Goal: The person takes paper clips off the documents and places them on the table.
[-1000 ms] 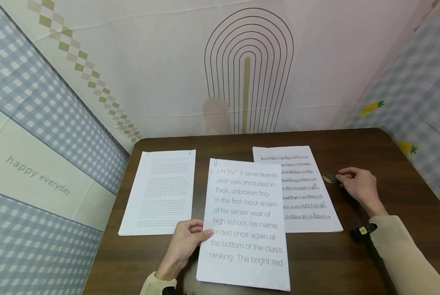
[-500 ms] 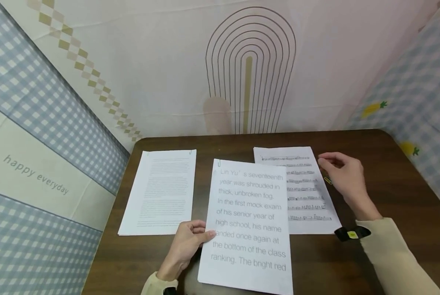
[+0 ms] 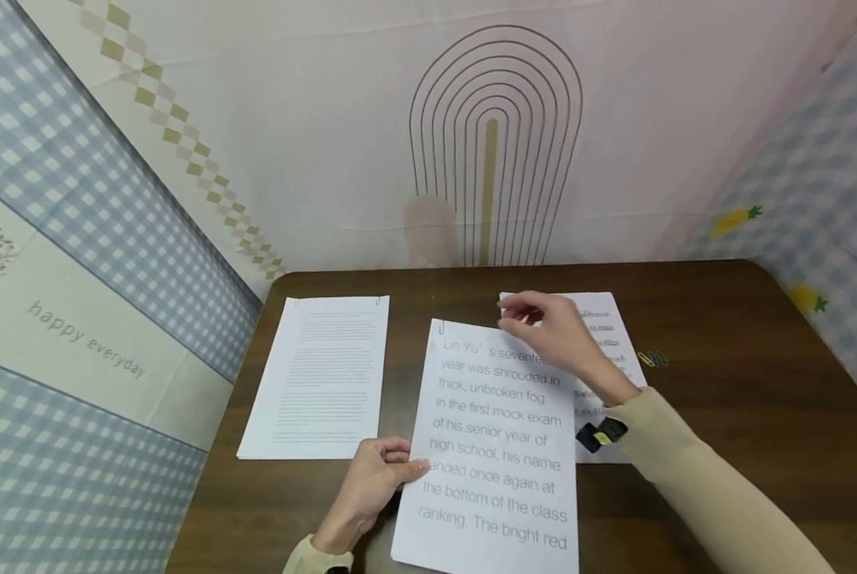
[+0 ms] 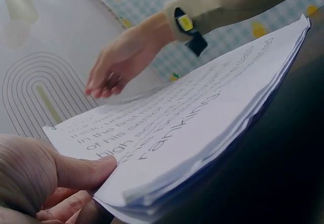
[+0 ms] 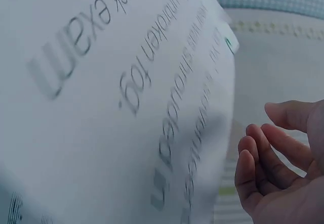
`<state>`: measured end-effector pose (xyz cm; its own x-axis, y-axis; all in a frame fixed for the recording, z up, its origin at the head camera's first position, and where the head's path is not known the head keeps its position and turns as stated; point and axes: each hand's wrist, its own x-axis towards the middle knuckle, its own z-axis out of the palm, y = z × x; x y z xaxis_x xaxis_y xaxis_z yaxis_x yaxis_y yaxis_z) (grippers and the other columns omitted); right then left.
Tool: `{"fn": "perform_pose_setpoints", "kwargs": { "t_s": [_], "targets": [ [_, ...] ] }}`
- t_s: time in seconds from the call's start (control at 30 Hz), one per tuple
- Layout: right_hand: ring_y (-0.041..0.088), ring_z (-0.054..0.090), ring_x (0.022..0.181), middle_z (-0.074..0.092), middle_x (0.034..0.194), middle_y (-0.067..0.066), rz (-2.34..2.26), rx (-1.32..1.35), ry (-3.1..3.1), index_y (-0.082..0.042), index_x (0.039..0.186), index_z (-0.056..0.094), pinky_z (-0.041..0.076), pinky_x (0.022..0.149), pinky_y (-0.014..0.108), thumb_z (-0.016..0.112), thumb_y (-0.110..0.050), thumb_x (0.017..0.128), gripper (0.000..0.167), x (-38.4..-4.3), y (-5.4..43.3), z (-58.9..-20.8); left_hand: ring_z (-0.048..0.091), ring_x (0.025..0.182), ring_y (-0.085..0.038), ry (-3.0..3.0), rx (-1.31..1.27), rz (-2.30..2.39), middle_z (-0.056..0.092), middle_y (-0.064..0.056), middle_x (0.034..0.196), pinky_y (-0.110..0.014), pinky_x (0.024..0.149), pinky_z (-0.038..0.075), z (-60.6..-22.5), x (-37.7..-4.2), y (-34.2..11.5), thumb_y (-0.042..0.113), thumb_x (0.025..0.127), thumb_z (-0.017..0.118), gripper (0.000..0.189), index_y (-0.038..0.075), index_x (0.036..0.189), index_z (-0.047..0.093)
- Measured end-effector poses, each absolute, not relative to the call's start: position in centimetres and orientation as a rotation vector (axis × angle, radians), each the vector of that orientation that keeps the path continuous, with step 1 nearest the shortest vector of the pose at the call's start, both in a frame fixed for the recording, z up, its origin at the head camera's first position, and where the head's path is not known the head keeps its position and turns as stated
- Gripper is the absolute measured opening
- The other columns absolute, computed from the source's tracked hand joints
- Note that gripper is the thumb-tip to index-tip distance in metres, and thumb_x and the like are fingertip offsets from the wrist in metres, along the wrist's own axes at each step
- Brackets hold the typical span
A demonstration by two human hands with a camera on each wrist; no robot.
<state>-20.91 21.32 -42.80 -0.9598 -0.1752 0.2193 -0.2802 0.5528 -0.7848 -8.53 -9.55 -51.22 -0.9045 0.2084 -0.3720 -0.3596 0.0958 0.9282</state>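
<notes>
Our left hand (image 3: 374, 482) pinches a rectangular white printed-paper stack (image 3: 496, 454). Our right hand's (image 3: 552, 331) fingers curve near its top; whether they pinch anything, we cannot tell.

The held pages (image 3: 491, 450) begin "Lin Yu's"; the checked cloth (image 3: 105, 311) says "happy everyday".

Pale backdrop (image 3: 328, 159) behind brown table (image 3: 729, 335) bore nested arches (image 3: 496, 151). Blue-checked cloth (image 3: 69, 438) at left read "happy everyday"; pineapple prints (image 3: 733, 222) dotted right side.
</notes>
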Motion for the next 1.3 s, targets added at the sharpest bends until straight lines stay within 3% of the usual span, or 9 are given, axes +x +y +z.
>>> {"fn": "perform_pose_setpoints", "kwargs": {
  "t_s": [0.4, 1.3],
  "targets": [
    [0.017, 0.067, 0.087, 0.079, 0.101, 0.009, 1.398, 0.584, -2.778, -0.004, 0.125, 0.078, 0.052, 0.077, 0.024, 0.078, -0.015, 0.098, 0.028, -22.6, 16.4, -43.6, 0.076, 0.071, -0.013, 1.988, -0.127, 1.842, 0.081, -0.007, 0.083, -0.023, 0.068, 0.061, -51.4, -8.6, -9.3, -0.003, 0.090, 0.081, 0.024, -0.014, 0.109, 0.074],
    [0.015, 0.072, 0.081, 0.083, 0.100, 0.009, 1.651, 0.498, -2.763, -0.008, 0.115, 0.080, 0.056, 0.069, 0.024, 0.081, -0.013, 0.097, 0.019, -22.7, 15.7, -43.3, 0.074, 0.070, -0.012, 1.979, -0.135, 1.842, 0.077, -0.003, 0.079, -0.023, 0.068, 0.061, -51.0, -8.7, -8.9, -0.005, 0.088, 0.081, 0.022, -0.015, 0.107, 0.073]
  ]
}}
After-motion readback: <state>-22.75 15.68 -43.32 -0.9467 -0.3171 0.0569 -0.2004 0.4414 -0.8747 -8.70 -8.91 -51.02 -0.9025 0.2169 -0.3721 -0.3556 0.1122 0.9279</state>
